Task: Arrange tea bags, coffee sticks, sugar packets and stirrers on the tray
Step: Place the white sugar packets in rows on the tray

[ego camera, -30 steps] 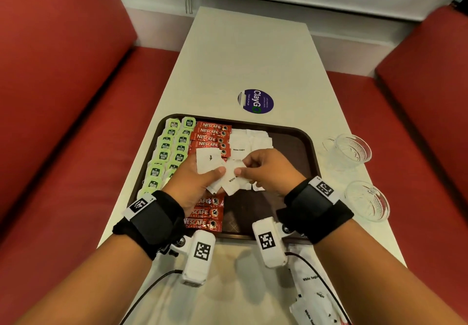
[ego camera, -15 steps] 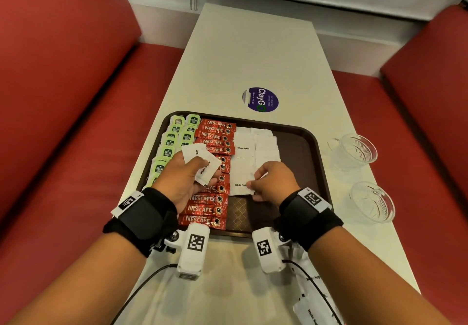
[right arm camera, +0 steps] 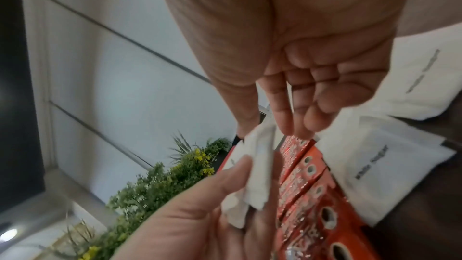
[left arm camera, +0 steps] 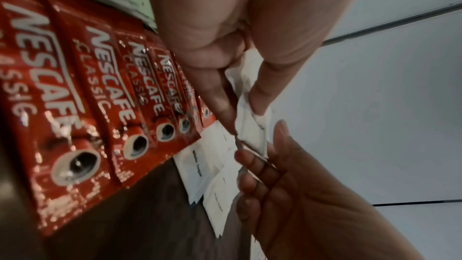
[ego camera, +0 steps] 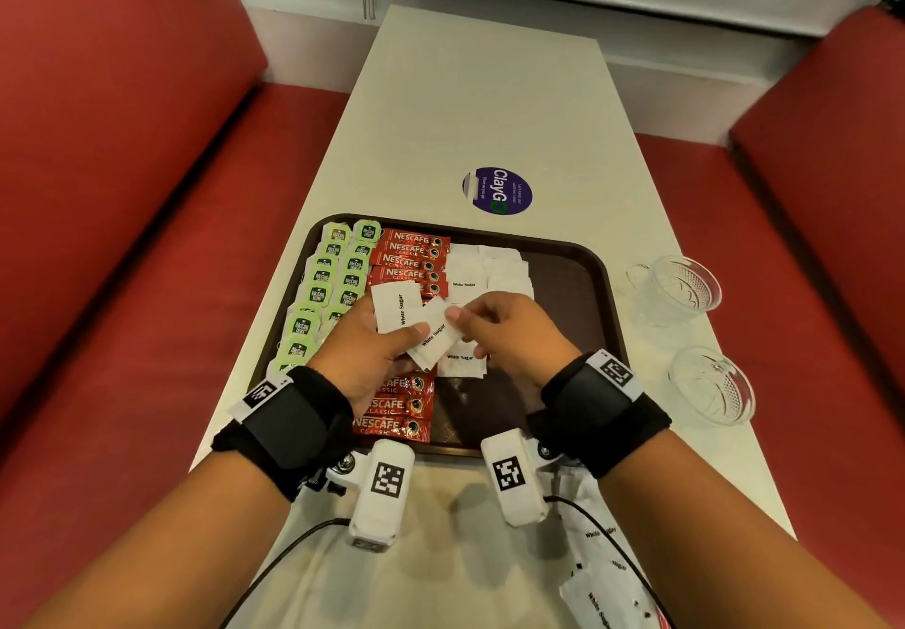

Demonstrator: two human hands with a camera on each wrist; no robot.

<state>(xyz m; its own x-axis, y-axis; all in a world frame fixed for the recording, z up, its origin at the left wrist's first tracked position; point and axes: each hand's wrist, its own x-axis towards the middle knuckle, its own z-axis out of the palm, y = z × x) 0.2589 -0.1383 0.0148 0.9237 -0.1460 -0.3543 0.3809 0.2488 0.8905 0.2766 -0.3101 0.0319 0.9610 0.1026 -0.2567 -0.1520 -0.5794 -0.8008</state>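
Observation:
Over the brown tray my left hand grips a few white sugar packets, fanned between thumb and fingers. My right hand meets it and pinches the lowest packet at its edge; the right wrist view shows that packet between thumb and forefinger. On the tray lie green tea bags in two columns at the left. Beside them is a column of red coffee sticks, and to their right white sugar packets. I see no stirrers.
Two glass cups stand on the table right of the tray. Loose sugar packets lie at the near right edge. A round purple sticker is beyond the tray. Red benches flank the table.
My right hand has left the packet it laid on the tray and come up left to the packets in my left hand. The left hand shifted slightly right.

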